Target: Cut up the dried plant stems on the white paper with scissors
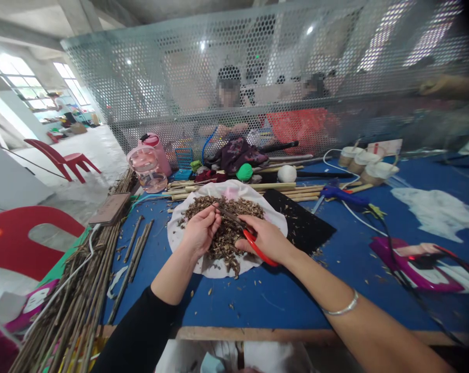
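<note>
My right hand (263, 238) is wrapped round a pair of scissors (259, 248) with red handles, its dark blades reaching left. Close to the blade tips, the thumb and fingers of my left hand (203, 228) are pinched together; what they hold is too small to make out. Both hands are above a heap of dried brown plant pieces (224, 243), which lies on a round white cloth (175, 223). Some pieces have spilled over the cloth's front edge onto the blue table (234, 305).
Thin sticks (90, 290) are bundled along the left edge, with a phone (110, 209) on top. Behind the cloth lie bamboo poles (238, 187), a green yarn ball (244, 172) and a white ball (287, 174). A blue glue gun (343, 195) and paper cups (378, 172) stand right.
</note>
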Motion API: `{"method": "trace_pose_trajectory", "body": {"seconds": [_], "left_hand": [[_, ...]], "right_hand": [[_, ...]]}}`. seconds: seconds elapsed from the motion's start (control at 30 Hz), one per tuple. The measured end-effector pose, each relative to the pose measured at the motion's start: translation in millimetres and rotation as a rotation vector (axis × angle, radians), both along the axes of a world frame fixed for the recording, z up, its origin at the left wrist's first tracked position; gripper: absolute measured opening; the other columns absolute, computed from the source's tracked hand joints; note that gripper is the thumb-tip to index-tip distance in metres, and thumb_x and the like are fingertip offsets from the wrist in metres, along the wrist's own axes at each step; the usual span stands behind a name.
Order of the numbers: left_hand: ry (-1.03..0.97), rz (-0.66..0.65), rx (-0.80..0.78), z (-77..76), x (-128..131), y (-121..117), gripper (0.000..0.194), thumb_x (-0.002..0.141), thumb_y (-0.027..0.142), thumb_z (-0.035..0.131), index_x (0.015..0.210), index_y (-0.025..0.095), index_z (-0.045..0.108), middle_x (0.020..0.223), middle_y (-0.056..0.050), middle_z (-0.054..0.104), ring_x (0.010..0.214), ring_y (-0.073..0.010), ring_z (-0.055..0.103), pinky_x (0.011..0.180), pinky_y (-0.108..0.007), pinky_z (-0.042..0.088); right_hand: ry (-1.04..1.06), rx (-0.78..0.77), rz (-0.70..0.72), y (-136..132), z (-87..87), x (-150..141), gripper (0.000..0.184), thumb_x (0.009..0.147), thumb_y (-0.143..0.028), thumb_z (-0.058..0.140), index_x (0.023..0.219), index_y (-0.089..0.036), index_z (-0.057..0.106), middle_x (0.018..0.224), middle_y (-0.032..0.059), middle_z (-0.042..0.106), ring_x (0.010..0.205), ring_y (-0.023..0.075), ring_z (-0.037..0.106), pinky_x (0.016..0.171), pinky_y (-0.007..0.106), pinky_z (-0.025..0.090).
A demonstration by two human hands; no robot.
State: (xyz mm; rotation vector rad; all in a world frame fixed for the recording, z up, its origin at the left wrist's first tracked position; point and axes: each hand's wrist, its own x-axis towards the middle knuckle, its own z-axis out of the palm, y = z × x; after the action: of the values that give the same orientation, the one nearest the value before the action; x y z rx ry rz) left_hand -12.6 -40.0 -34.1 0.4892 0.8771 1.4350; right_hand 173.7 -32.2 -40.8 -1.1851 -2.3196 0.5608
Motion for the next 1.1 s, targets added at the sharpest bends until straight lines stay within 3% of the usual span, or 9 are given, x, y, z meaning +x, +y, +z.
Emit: {"method": "trace_pose_trajectory", "body": {"seconds": [0.17, 0.3, 0.4, 0.5, 0.8, 0.97, 1.1], "left_hand": [[0.070, 0.006, 0.043, -3.9, 0, 0, 0.039, 0.070, 0.009, 0.062, 0.108, 0.017, 0.055, 0.078, 0.000, 0.062, 0.058, -0.0023, 0.057, 0.057, -0.012, 0.050], [0.189, 0.065, 0.114, -6.2, 2, 0, 0.047, 0.065, 0.017, 0.068, 0.108, 0.015, 0.048, 0.074, 0.000, 0.064, 0.058, -0.0037, 0.058, 0.060, -0.014, 0.048], [0.364, 0.100, 0.167, -6.5, 5, -1, 0.047, 0.066, 0.023, 0.067, 0.107, 0.015, 0.045, 0.059, 0.005, 0.059, 0.052, -0.0056, 0.056, 0.055, -0.016, 0.044], [0.483, 0.118, 0.186, -6.6, 6, -2, 0.044, 0.067, 0.023, 0.063, 0.106, 0.015, 0.043, 0.057, 0.005, 0.058, 0.051, -0.0071, 0.056, 0.055, -0.018, 0.043], [0.490, 0.118, 0.210, -5.5, 6, -5, 0.038, 0.066, 0.024, 0.064, 0.097, 0.018, 0.041, 0.057, 0.005, 0.060, 0.054, -0.0095, 0.058, 0.058, -0.021, 0.045], [0.494, 0.123, 0.177, -3.3, 7, -5, 0.042, 0.065, 0.025, 0.065, 0.098, 0.018, 0.040, 0.060, 0.003, 0.062, 0.053, -0.0092, 0.057, 0.057, -0.021, 0.045], [0.673, 0.124, 0.111, -4.2, 2, -4, 0.042, 0.068, 0.024, 0.061, 0.103, 0.017, 0.040, 0.061, 0.003, 0.062, 0.051, -0.0105, 0.055, 0.054, -0.022, 0.043]], "right_hand": [[-0.006, 0.018, 0.004, 1, -1.6, 0, 0.062, 0.070, -0.047, 0.063, 0.123, -0.020, 0.050, 0.116, 0.0115, 0.060, 0.094, 0.0242, 0.059, 0.077, 0.034, 0.046], [-0.041, 0.017, 0.014, 1, -1.0, 0, 0.063, 0.070, -0.048, 0.063, 0.124, -0.019, 0.049, 0.117, 0.0114, 0.059, 0.098, 0.0255, 0.058, 0.080, 0.035, 0.046], [-0.052, 0.035, 0.014, 0, -0.5, 0, 0.064, 0.069, -0.048, 0.063, 0.125, -0.020, 0.048, 0.118, 0.0114, 0.058, 0.100, 0.0261, 0.057, 0.082, 0.036, 0.045], [-0.053, 0.054, 0.012, 0, -0.7, 1, 0.065, 0.069, -0.049, 0.064, 0.125, -0.021, 0.049, 0.118, 0.0115, 0.058, 0.100, 0.0260, 0.058, 0.082, 0.036, 0.045], [-0.008, 0.044, -0.004, -3, 5.0, -2, 0.054, 0.071, -0.048, 0.062, 0.118, -0.021, 0.057, 0.111, 0.0089, 0.064, 0.092, 0.0228, 0.061, 0.075, 0.031, 0.047], [-0.075, 0.044, -0.030, -5, 8.9, -2, 0.049, 0.073, -0.051, 0.058, 0.115, -0.025, 0.059, 0.096, 0.0048, 0.069, 0.080, 0.0203, 0.064, 0.063, 0.026, 0.045], [-0.139, 0.037, -0.024, -3, 6.6, -1, 0.043, 0.075, -0.056, 0.055, 0.107, -0.028, 0.063, 0.076, 0.0019, 0.070, 0.068, 0.0198, 0.064, 0.060, 0.027, 0.043]]}}
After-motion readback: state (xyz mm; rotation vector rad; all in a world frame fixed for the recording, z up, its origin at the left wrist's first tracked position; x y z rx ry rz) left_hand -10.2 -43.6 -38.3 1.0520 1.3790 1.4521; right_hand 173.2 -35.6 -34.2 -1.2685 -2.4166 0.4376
